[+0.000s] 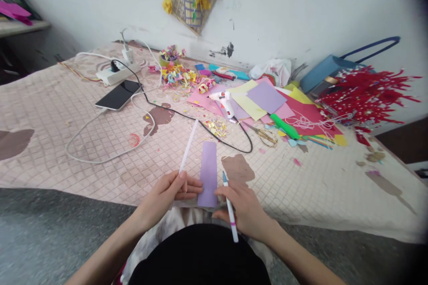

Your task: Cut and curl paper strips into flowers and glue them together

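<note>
A strip of purple paper (209, 169) lies lengthwise near the table's front edge, between my two hands. My left hand (179, 187) pinches a long, thin white strip (189, 147) between thumb and forefinger; it slants up and away, and its exact kind is not plain. The other left fingers reach to the paper's left edge. In my right hand (242, 207) is a white marker pen (230, 213) with a blue-green tip pointing away from me and a pink band near its back end. The right fingertips are at the paper's right edge.
A black cable (177, 111) runs across the table to a white glue gun (224, 103). Gold-handled scissors (266, 136), coloured paper sheets (267, 98) and a green tool (285, 126) lie at right. A phone (119, 95) and power strip (117, 73) are at left.
</note>
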{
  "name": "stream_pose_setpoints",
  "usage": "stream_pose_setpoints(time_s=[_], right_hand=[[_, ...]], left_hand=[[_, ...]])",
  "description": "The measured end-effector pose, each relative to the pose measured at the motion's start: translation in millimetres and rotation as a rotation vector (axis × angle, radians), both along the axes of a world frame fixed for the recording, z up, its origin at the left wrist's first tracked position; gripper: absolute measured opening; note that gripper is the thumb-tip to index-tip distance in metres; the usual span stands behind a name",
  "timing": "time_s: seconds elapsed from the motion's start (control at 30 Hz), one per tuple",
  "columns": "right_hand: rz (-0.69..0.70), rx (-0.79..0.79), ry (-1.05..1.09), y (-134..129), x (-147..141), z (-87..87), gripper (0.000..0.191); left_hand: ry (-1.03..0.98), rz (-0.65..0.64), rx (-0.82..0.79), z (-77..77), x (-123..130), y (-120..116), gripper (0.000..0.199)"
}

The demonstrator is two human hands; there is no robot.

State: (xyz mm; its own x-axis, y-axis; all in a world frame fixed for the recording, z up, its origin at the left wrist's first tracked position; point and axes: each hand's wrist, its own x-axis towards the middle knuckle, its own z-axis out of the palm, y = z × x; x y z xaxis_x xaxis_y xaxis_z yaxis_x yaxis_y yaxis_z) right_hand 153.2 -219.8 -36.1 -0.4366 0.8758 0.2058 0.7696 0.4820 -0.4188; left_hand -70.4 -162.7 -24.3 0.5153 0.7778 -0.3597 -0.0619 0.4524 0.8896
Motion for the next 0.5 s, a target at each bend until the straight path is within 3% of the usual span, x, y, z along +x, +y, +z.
stream_pose_setpoints(time_s=[0.5], right_hand=[[-0.026, -0.020, 0.040, 11, 2, -5.8, 0.021]], left_hand=[[-0.048, 0.088, 0.023, -3.6, -9, 9, 0.035]])
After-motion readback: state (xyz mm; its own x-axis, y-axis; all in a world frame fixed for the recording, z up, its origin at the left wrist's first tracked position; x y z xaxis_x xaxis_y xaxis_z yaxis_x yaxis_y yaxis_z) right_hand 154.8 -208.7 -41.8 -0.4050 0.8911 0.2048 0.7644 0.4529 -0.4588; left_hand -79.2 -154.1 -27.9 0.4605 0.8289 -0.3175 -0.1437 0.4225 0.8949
